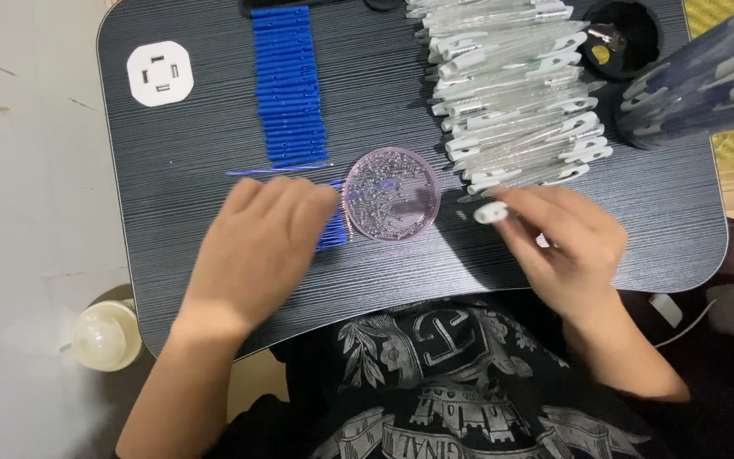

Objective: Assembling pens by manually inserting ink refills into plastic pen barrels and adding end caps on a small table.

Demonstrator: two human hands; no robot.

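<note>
My right hand, right of centre, has its grip closed on a clear pen barrel, white end pointing left. Left hand lies palm-down over short blue pieces; can't tell its grip. Pink dish of tiny beads sits between both hands, mid-frame on the dark surface. Clear barrel stack is upper right, blue row upper left.

Both forearms are bare to the elbow, and neither the left hand nor the right hand wears a glove, ring or watch. At six o'clock, a black T-shirt bears a pale grey print of leaves, a crest and lettering.
</note>
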